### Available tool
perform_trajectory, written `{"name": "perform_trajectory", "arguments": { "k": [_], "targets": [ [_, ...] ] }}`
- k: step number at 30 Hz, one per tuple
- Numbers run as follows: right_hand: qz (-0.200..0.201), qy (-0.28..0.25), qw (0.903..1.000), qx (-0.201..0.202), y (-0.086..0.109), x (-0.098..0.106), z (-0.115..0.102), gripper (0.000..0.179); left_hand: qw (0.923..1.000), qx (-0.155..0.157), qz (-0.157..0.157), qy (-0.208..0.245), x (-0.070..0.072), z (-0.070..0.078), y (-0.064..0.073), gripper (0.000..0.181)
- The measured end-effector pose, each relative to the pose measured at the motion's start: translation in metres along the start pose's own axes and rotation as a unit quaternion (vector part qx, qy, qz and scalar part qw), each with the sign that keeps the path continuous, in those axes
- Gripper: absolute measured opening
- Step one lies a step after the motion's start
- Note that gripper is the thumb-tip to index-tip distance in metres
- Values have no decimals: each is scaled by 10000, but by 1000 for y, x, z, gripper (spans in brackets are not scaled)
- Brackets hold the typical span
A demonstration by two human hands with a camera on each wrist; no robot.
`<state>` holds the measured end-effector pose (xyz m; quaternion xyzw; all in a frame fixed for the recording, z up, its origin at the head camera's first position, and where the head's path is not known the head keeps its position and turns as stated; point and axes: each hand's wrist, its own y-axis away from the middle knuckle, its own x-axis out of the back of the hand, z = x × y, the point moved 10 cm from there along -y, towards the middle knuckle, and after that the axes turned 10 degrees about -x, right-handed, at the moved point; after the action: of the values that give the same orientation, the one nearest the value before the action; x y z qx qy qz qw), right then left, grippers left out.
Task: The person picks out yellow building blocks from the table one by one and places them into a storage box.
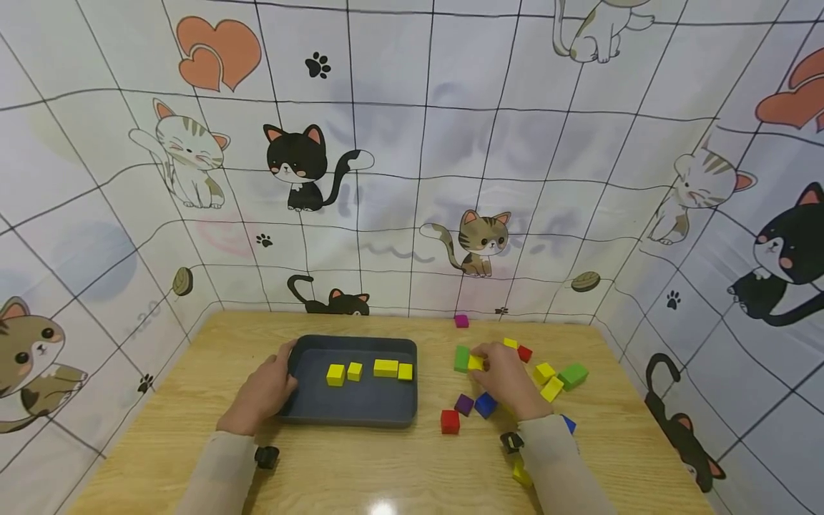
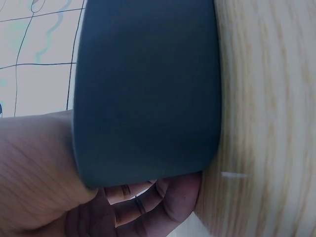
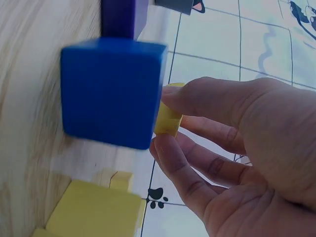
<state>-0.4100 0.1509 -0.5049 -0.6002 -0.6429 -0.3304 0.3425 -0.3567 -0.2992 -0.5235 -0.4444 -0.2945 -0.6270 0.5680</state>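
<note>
A dark grey tray (image 1: 350, 411) stands on the table with several yellow blocks (image 1: 385, 368) inside. My left hand (image 1: 262, 390) grips the tray's left side; in the left wrist view the tray's wall (image 2: 148, 94) hides part of that hand, and curled fingers (image 2: 180, 197) show at its edge. To the right of the tray, my right hand (image 1: 508, 379) pinches a yellow block (image 1: 475, 363) between thumb and fingers, beside a green block (image 1: 461, 359). The right wrist view shows the pinched yellow block (image 3: 169, 118) partly behind a blue cube (image 3: 111, 94).
Loose blocks lie around the right hand: a red cube (image 1: 450, 422), a purple cube (image 1: 464, 405), a green block (image 1: 573, 375) and several yellow ones (image 1: 551, 389). A magenta cube (image 1: 461, 321) sits near the back edge. A cat-printed wall covering (image 1: 386, 157) borders the wooden table (image 1: 360, 465).
</note>
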Motion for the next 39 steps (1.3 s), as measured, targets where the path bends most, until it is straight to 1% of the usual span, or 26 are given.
{"name": "perform_trajectory", "arguments": {
  "k": [3,8,15,17,22,27,29,36,39],
  "targets": [
    [35,-11,10000,77,2,0,-7,40,10000,-31,8,1,1,1,-1,76],
    [121,-23,9993,348,7,-1,-22,37,10000,-35,-1,-12,1,1,-1,76],
    [75,-47,9968,792,17,-13,-50,37,10000,-35,30,-70,0,-3,-1,78],
    [60,-8,9964,846,20,-16,-58,36,10000,-34,24,-61,0,-3,-1,77],
    [-237,-33,9961,852,30,-28,-75,38,10000,-59,9,-67,-1,-3,-1,77],
    [-484,-156,9931,1056,39,-37,-97,39,9998,-133,39,-116,-1,1,-3,76],
    [-544,-183,9914,1174,42,-42,-109,40,9999,-126,20,-108,-1,2,-3,76],
    [-576,357,9851,1579,54,-70,-143,42,9999,-99,3,-112,0,2,-3,76],
    [-691,455,9817,1717,60,-84,-156,41,9999,-41,-40,-98,-1,-1,-2,77]
  ]
}}
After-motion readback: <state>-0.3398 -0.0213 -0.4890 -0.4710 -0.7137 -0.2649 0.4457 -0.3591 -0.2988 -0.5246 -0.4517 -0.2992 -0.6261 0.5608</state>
